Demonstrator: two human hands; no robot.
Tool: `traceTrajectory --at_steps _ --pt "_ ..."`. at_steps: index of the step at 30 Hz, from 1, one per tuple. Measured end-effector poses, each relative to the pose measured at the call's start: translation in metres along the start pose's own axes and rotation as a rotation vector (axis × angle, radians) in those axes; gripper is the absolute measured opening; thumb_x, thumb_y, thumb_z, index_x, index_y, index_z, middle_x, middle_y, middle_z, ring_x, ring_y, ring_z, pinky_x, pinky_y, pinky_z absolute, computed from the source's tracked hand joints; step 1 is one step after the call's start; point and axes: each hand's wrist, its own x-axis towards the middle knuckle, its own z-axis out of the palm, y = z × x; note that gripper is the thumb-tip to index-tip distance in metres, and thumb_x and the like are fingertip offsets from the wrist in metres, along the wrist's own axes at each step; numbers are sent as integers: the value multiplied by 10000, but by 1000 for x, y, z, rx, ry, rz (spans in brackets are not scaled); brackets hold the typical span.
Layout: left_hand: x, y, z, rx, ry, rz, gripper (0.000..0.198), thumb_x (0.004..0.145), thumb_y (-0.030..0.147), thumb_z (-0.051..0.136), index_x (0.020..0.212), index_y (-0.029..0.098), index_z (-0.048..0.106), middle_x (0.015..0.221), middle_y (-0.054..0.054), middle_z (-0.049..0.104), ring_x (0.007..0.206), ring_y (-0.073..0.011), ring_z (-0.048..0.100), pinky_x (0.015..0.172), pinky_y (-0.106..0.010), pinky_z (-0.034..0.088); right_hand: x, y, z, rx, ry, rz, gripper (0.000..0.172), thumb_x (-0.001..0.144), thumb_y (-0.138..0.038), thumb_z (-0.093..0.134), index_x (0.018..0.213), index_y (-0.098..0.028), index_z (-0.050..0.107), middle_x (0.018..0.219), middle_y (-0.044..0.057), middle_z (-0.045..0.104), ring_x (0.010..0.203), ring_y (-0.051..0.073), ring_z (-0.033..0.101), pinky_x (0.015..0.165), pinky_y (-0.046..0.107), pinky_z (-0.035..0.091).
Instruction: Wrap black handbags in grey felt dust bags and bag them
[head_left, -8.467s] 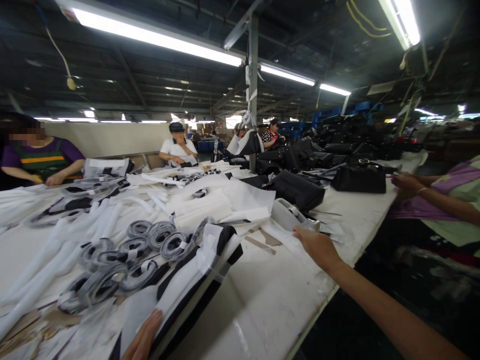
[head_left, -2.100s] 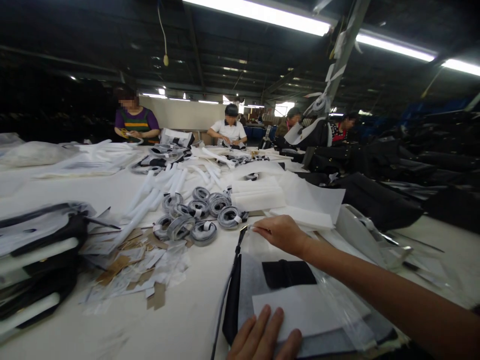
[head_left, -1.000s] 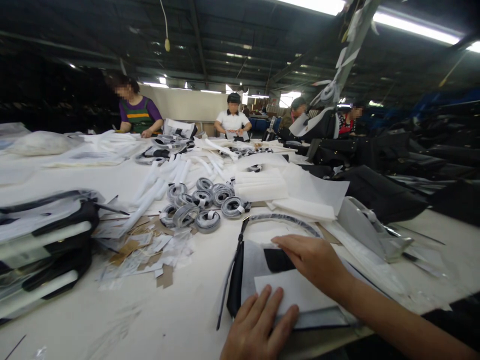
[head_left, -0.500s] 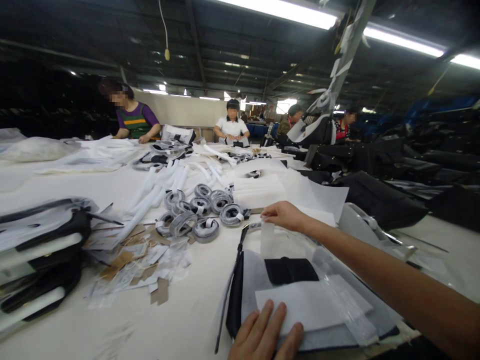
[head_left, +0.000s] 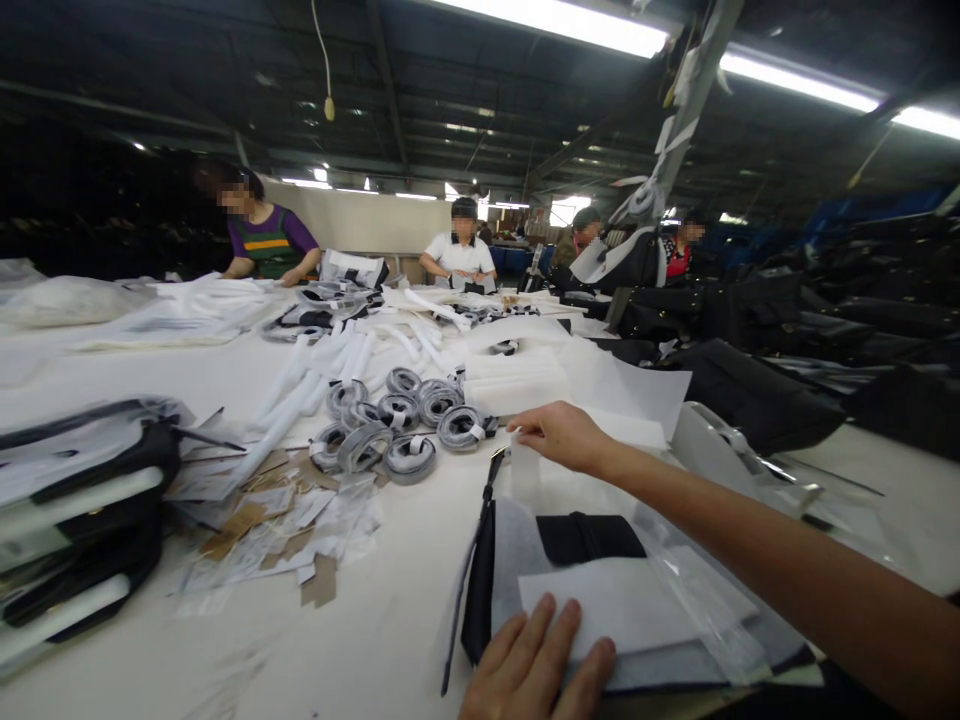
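Note:
My left hand [head_left: 534, 662] lies flat, fingers spread, on a white paper sheet [head_left: 622, 597] over the front of a black handbag [head_left: 477, 600]. Grey-white wrapping [head_left: 514, 545] covers much of the bag, leaving a black tab [head_left: 589, 538] bare. Beyond the bag's upper edge, my right hand [head_left: 559, 437] pinches the end of a translucent white strip [head_left: 525, 475], which hangs below the fingertips. Close by is a strap buckle [head_left: 496, 456], from which a thin dark strap runs down the bag's left side. Clear plastic [head_left: 694, 600] lies across the right part.
Several wrapped strap coils [head_left: 409, 458] sit beyond the bag, near white foam rods [head_left: 300, 385]. Paper and card scraps [head_left: 300, 530] litter the left, beside another wrapped black bag [head_left: 90, 500]. Black bags [head_left: 757, 395] pile up at right. Several people work across the table [head_left: 352, 640].
My right hand has shifted slightly left with the strip. The handbag and my left hand sit a little farther right and lower in view.

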Motion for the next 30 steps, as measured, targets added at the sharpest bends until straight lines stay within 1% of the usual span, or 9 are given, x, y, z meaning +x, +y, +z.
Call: traceTrajectory --at_steps 4,6,7,11,13,19,22,26,30 --pt "-12 19 23 7 197 -156 275 1016 253 519 1007 372 767 1056 56 766 1005 -129 726 1029 -249 471 -6 3 -2 -5 6 1 222 879 -211 672 1071 -261 770 899 -9 793 889 207 729 731 266 512" --pt "-15 23 26 12 219 -174 296 1023 247 501 1002 372 769 1064 51 765 1016 -134 723 1045 -263 459 -14 -1 -6 -6 22 -9 220 892 -221 662 1079 -265 769 938 -11 792 900 208 728 753 275 517" --pt "-15 22 25 19 189 -156 301 1024 240 495 1015 373 766 1073 49 762 1016 -139 724 1023 -261 476 -19 -4 -9 -8 36 -21 222 898 -229 657 1086 -273 767 972 -13 789 913 209 727 769 281 520" --pt "-7 10 4 49 -48 13 289 1021 227 499 1120 365 733 1103 36 755 992 -158 735 842 -229 562 -44 -22 -13 -43 98 -124 236 908 -234 656 1110 -301 759 1053 -11 777 951 232 731 829 313 532" --pt "-2 4 -3 54 -101 61 297 1023 223 490 1151 360 719 1105 31 754 985 -163 737 791 -224 579 -61 -30 -9 -68 122 -186 241 910 -230 656 1120 -300 752 1030 3 782 918 241 742 807 317 543" --pt "0 5 -6 50 -110 84 333 1028 189 448 1142 336 725 1102 16 754 969 -180 743 753 -242 602 -114 -44 19 -88 244 -378 294 875 -99 616 1118 -231 717 829 13 778 689 201 730 622 272 534" --pt "-1 9 -3 28 -74 27 308 1016 188 473 1113 321 733 1070 9 764 956 -180 746 761 -246 604 -134 -51 30 -78 307 -456 263 890 -78 553 1085 -168 704 841 48 771 681 208 719 618 295 548" --pt "-3 9 0 -37 -41 -3 255 1002 213 499 976 265 747 967 -15 774 894 -175 752 782 -262 608 -149 -62 46 -12 388 -477 279 982 -90 424 1049 -132 691 880 73 773 711 197 722 648 302 573" --pt "-5 5 0 -92 -99 30 267 1004 193 459 1011 189 726 908 -57 756 886 -191 739 864 -299 598 -158 -64 62 76 427 -485 256 1014 -145 431 1075 -132 679 913 63 774 756 191 731 676 303 594"
